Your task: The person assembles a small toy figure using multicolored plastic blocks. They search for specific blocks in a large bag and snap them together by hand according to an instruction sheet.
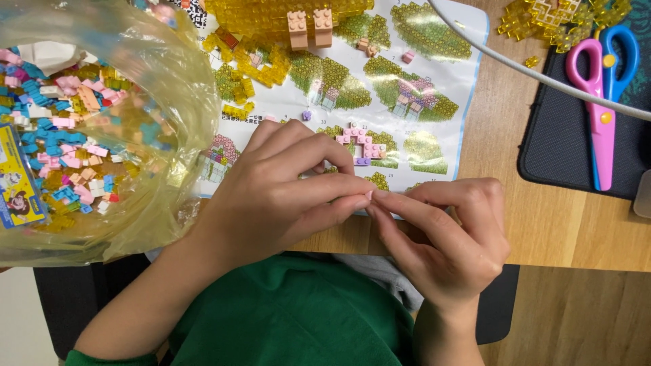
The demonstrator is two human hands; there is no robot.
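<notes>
Nearest the camera, a green garment (291,312) fills the bottom, with both forearms rising from it to the tabletop (569,230) edge. Left hand (271,193) and right hand (447,234) meet fingertip to fingertip just over that edge; left fingers (339,186) curled, thumb and forefinger pressed together at the tips, right fingers (400,217) likewise pinched against them. Something tiny seems held at the meeting point, too small and hidden to tell what; likely a small brick, cannot confirm. Just beyond the hands lies a printed instruction sheet (434,146) with pictured build steps, partly covered by the left hand. On the sheet, just past the left knuckles, sits a small pink and lilac brick piece (361,144). Left of the hands, a clear yellowish plastic bag (169,196) bulges with loose small bricks (68,122), pink, blue, yellow and white, touching the sheet's left edge. A blue printed card (17,183) lies inside the bag at far left. Farther up the sheet, scattered transparent yellow bricks (254,64) and a yellow built slab (285,13) with two peach brick posts (310,28) in front. Right side, well apart from the hands, a black mat (556,149) carries pink and blue scissors (602,102); a white cable (522,68) crosses over it. Far top right, more yellow clear bricks (563,20).
</notes>
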